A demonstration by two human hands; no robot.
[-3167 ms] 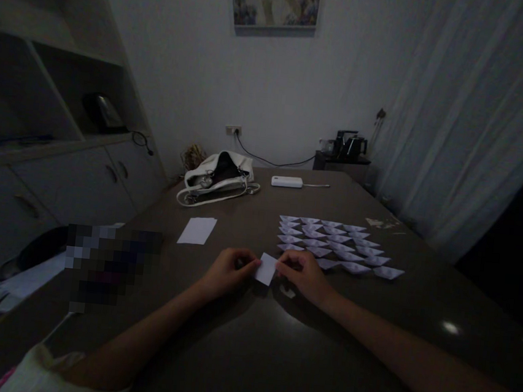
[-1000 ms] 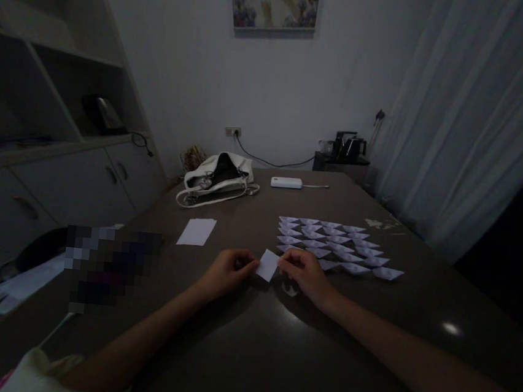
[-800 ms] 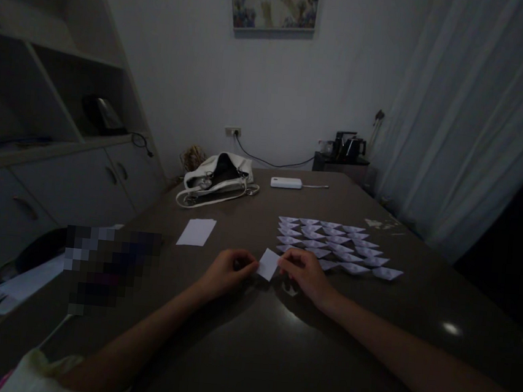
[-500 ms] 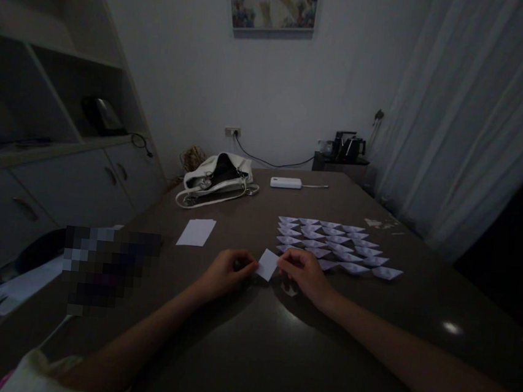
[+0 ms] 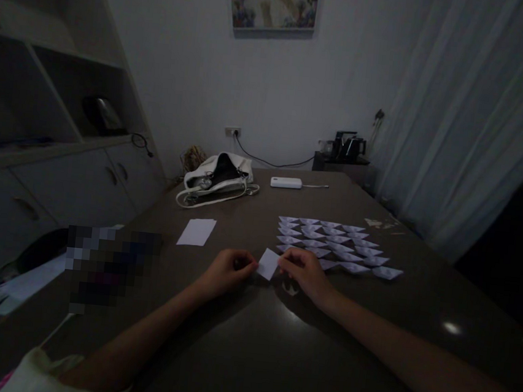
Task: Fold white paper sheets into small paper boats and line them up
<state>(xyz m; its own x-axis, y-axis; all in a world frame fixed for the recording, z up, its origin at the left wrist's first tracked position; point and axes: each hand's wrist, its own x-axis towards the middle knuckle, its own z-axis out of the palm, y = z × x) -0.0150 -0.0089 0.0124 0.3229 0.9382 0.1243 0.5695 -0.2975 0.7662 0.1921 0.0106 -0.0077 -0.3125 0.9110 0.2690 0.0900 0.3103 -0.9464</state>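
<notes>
A small white piece of paper [image 5: 268, 264] is held just above the dark table [image 5: 247, 342], pinched on both sides. My left hand [image 5: 226, 271] grips its left edge with curled fingers, and my right hand [image 5: 304, 273] grips its right edge. Just beyond my right hand lie several small folded paper boats [image 5: 335, 243], set out in rows. A flat white sheet stack [image 5: 197, 232] rests on the table to the far left of my hands.
A white handbag [image 5: 217, 179] and a white power bank [image 5: 286, 182] with a cable sit at the table's far end. Shelves and cabinets [image 5: 61, 158] line the left wall. A curtain [image 5: 472, 118] hangs on the right. A kettle set [image 5: 347, 146] stands on a low stand behind.
Both hands and the paper have shifted slightly away from me on the table; the grip on the paper looks the same.
</notes>
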